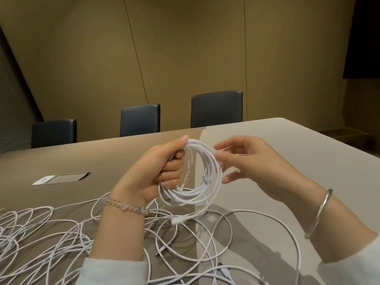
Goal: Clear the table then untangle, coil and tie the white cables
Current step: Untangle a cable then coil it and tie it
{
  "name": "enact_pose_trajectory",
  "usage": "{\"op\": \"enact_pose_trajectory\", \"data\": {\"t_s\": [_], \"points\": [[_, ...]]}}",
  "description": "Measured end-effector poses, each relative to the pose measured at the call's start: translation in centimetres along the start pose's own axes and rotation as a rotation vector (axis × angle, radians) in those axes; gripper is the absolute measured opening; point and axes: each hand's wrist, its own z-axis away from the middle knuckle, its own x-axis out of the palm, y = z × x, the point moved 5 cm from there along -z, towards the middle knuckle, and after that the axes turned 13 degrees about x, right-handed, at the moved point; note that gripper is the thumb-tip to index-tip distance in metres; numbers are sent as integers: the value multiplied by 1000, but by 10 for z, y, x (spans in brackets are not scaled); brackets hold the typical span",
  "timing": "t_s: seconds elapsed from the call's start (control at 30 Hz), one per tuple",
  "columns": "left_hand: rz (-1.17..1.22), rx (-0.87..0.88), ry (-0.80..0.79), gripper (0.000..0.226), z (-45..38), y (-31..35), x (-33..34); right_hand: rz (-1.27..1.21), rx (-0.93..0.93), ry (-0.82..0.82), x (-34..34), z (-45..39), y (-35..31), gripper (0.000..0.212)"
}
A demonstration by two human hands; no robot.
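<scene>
Cables [61,239] sprawl tangled from 6 to 9 o'clock on the table [287,161]. At centre, the left hand [156,171] grips a finished-looking coil [197,173]; the right hand [246,159] pinches its 3 o'clock edge. Coiling seems done; next likely comes tying, which needs the loops kept bunched.

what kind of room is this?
Most likely a meeting or conference room. A long table has a row of dark chairs tucked in on the far side, a flush power/cable hatch is set into the tabletop, and the walls are plain panelling.
</scene>
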Motion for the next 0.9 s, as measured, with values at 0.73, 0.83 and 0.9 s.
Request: {"op": "enact_pose_trajectory", "data": {"t_s": [0.73, 0.83, 0.9], "points": [[523, 60, -201, 38, -7, -2, 27, -391, 80, -308, 22, 6, -1, 19], [531, 78, -143, 39, -9, -4, 25, -527, 147, -334, 25, 6, 1, 21], [564, 100, -102, 41, -10, -5, 24, -500, 176, -318, 27, 5, 4, 27]]}}
